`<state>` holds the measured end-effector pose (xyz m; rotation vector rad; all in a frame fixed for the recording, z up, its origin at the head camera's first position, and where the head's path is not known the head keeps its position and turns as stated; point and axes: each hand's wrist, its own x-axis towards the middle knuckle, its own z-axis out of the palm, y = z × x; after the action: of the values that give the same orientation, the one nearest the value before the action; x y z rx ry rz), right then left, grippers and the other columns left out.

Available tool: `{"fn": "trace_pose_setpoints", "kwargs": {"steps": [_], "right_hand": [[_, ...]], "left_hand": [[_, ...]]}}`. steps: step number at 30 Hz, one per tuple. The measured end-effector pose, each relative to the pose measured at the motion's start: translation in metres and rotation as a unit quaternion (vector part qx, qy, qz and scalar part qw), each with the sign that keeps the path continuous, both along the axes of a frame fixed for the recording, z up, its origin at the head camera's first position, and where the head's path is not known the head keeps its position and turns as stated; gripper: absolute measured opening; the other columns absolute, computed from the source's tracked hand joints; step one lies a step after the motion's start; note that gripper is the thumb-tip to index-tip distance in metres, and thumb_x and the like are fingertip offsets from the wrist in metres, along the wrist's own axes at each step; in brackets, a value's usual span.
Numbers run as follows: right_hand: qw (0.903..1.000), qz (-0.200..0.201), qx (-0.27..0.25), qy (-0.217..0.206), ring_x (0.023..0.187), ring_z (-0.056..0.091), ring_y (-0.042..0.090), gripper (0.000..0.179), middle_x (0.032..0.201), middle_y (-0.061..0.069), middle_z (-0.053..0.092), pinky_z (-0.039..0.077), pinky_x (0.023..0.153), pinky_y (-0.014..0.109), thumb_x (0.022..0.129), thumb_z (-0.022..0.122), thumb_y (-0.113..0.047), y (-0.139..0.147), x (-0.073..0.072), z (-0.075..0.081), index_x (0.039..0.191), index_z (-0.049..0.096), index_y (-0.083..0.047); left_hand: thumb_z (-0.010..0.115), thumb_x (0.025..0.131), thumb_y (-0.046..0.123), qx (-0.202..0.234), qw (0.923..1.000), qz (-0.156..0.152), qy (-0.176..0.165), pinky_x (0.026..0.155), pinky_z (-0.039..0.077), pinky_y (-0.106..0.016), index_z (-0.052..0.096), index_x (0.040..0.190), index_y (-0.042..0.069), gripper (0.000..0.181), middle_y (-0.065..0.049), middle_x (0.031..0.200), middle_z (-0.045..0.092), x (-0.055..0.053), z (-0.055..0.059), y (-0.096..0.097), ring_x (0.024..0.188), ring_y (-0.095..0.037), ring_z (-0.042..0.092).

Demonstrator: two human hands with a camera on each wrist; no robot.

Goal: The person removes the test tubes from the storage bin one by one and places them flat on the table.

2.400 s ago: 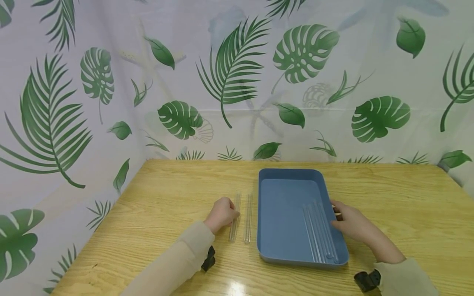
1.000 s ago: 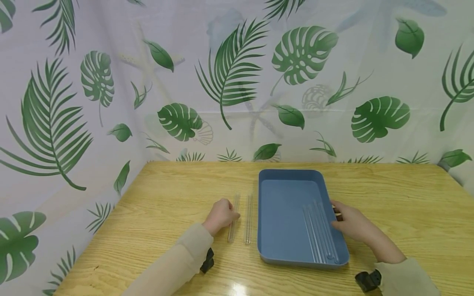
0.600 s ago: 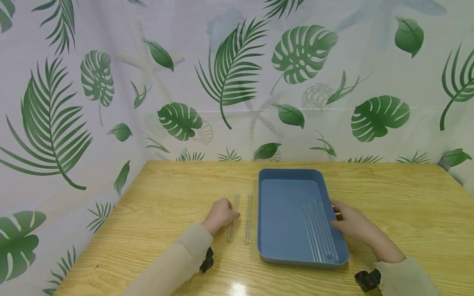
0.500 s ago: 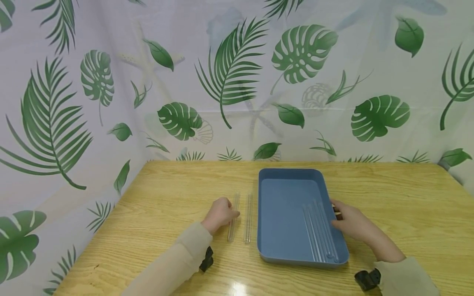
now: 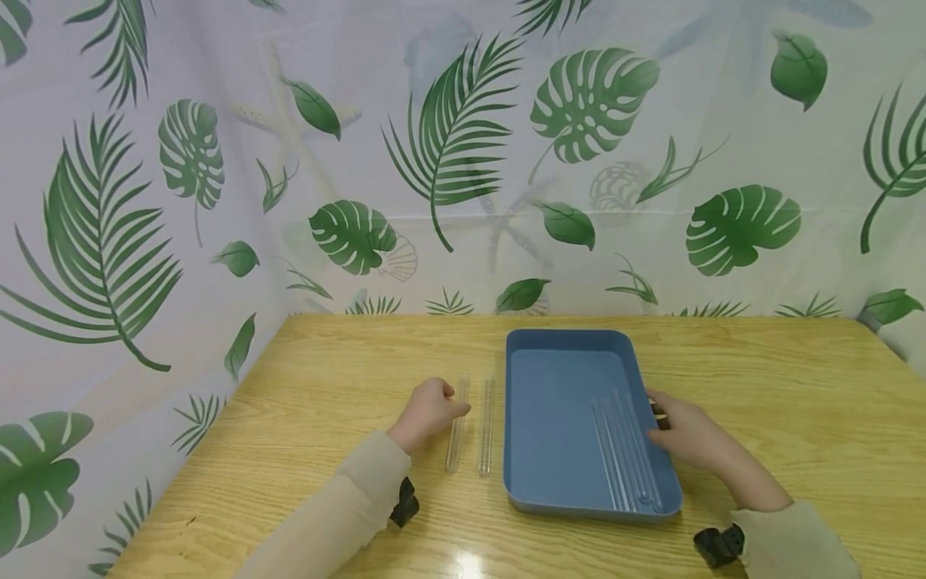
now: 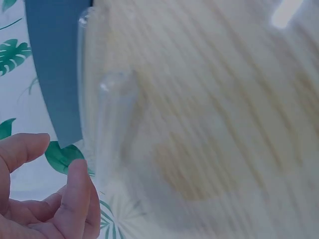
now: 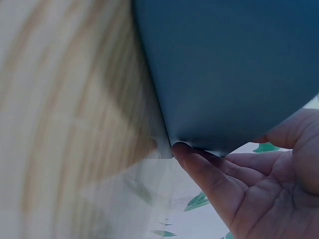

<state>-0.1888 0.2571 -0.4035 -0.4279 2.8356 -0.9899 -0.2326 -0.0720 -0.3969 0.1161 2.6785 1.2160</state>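
Note:
My left hand (image 5: 427,414) hovers at the left clear test tube (image 5: 453,454) on the table, thumb and fingers parted. In the left wrist view there is a gap between thumb and fingers, with nothing in it; the tube's rounded end (image 6: 117,82) shows beside them. A second clear test tube (image 5: 485,438) lies roughly parallel, between the first and the blue tray (image 5: 550,434). My right hand (image 5: 690,438) grips the tray's right side, thumb at the rim and fingertips low by the base. Several clear tubes (image 5: 625,458) lie side by side in the tray's right half.
The wooden table (image 5: 347,354) ends at a leaf-patterned cloth (image 5: 463,265) behind and on the left. The tray's walls stand up all round its floor. Black wrist cameras (image 5: 405,503) sit under both forearms.
My left thumb and fingers have parted from the left tube, and that hand has lifted slightly. The tube stays on the table, a little left of where it was. The right hand and tray are still.

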Motion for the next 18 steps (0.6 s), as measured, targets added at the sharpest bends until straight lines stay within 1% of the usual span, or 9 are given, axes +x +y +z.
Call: {"fn": "trace_pose_setpoints", "kwargs": {"steps": [1, 2, 4, 5, 6, 7, 8, 13, 18], "right_hand": [[1.0000, 0.000, 0.000, 0.001, 0.098, 0.047, 0.050, 0.056, 0.113, 0.040, 0.042, 0.047, 0.073, 0.048, 0.081, 0.052, 0.003, 0.000, 0.000, 0.000, 0.126, 0.024, 0.022], [1.0000, -0.001, 0.001, 0.002, 0.098, 0.047, 0.050, 0.056, 0.113, 0.040, 0.042, 0.047, 0.073, 0.047, 0.081, 0.052, 0.003, -0.001, 0.001, 0.000, 0.126, 0.024, 0.022], [1.0000, -0.002, 0.002, 0.001, 0.098, 0.047, 0.050, 0.056, 0.113, 0.040, 0.042, 0.047, 0.073, 0.048, 0.081, 0.052, 0.003, -0.001, 0.001, 0.000, 0.126, 0.024, 0.022], [1.0000, -0.004, 0.004, 0.000, 0.098, 0.047, 0.050, 0.056, 0.113, 0.040, 0.042, 0.047, 0.073, 0.048, 0.081, 0.052, 0.003, -0.001, 0.001, 0.000, 0.126, 0.025, 0.022], [1.0000, -0.004, 0.006, 0.000, 0.098, 0.047, 0.050, 0.056, 0.112, 0.040, 0.042, 0.047, 0.073, 0.048, 0.081, 0.052, 0.003, 0.000, 0.001, 0.000, 0.126, 0.025, 0.022], [1.0000, -0.005, 0.007, -0.001, 0.098, 0.047, 0.050, 0.056, 0.113, 0.040, 0.042, 0.047, 0.073, 0.048, 0.081, 0.052, 0.003, 0.000, 0.001, 0.000, 0.126, 0.025, 0.022], [1.0000, -0.005, 0.007, -0.001, 0.098, 0.047, 0.050, 0.056, 0.113, 0.040, 0.042, 0.047, 0.073, 0.048, 0.081, 0.052, 0.002, 0.000, 0.001, 0.001, 0.126, 0.025, 0.022], [1.0000, -0.003, 0.004, -0.004, 0.097, 0.047, 0.049, 0.057, 0.113, 0.041, 0.041, 0.047, 0.072, 0.047, 0.081, 0.052, 0.003, 0.000, 0.001, 0.001, 0.126, 0.023, 0.022], [1.0000, -0.003, 0.000, -0.007, 0.096, 0.048, 0.049, 0.057, 0.112, 0.041, 0.041, 0.048, 0.071, 0.046, 0.082, 0.051, 0.003, 0.000, 0.001, 0.001, 0.126, 0.022, 0.022]], "left_hand": [[0.061, 0.082, 0.012, 0.010, 0.9999, -0.003, 0.000, 0.060, 0.042, -0.030, 0.050, 0.102, -0.008, 0.031, -0.011, 0.081, 0.050, 0.000, 0.001, 0.000, 0.063, -0.016, 0.044], [0.061, 0.082, 0.012, 0.023, 0.9997, -0.007, -0.002, 0.059, 0.042, -0.029, 0.049, 0.103, -0.008, 0.031, -0.010, 0.081, 0.050, 0.001, 0.002, 0.001, 0.063, -0.015, 0.044], [0.061, 0.082, 0.013, 0.048, 0.9987, -0.011, -0.011, 0.060, 0.045, -0.028, 0.049, 0.105, -0.009, 0.034, -0.010, 0.084, 0.051, 0.002, 0.004, 0.004, 0.069, -0.016, 0.049], [0.061, 0.082, 0.013, 0.062, 0.9979, -0.012, -0.017, 0.060, 0.046, -0.029, 0.049, 0.107, -0.009, 0.035, -0.011, 0.087, 0.053, 0.001, 0.004, 0.006, 0.073, -0.018, 0.052], [0.062, 0.083, 0.014, 0.074, 0.9970, -0.013, -0.022, 0.063, 0.049, -0.030, 0.049, 0.110, -0.009, 0.038, -0.013, 0.095, 0.053, 0.001, 0.005, 0.007, 0.080, -0.020, 0.054], [0.062, 0.083, 0.014, 0.085, 0.9960, -0.012, -0.027, 0.067, 0.050, -0.032, 0.047, 0.116, -0.009, 0.043, -0.015, 0.103, 0.053, 0.002, 0.006, 0.009, 0.088, -0.023, 0.054], [0.063, 0.082, 0.015, 0.095, 0.9949, -0.012, -0.031, 0.068, 0.051, -0.033, 0.047, 0.116, -0.009, 0.044, -0.016, 0.106, 0.052, 0.002, 0.007, 0.011, 0.092, -0.026, 0.054], [0.063, 0.082, 0.014, 0.142, 0.9885, -0.019, -0.049, 0.069, 0.051, -0.033, 0.048, 0.115, -0.009, 0.043, -0.015, 0.102, 0.053, 0.005, 0.012, 0.021, 0.093, -0.027, 0.054], [0.063, 0.083, 0.014, 0.189, 0.9796, -0.034, -0.059, 0.075, 0.049, -0.036, 0.048, 0.116, -0.008, 0.042, -0.014, 0.103, 0.053, 0.009, 0.016, 0.029, 0.093, -0.025, 0.054]]}}
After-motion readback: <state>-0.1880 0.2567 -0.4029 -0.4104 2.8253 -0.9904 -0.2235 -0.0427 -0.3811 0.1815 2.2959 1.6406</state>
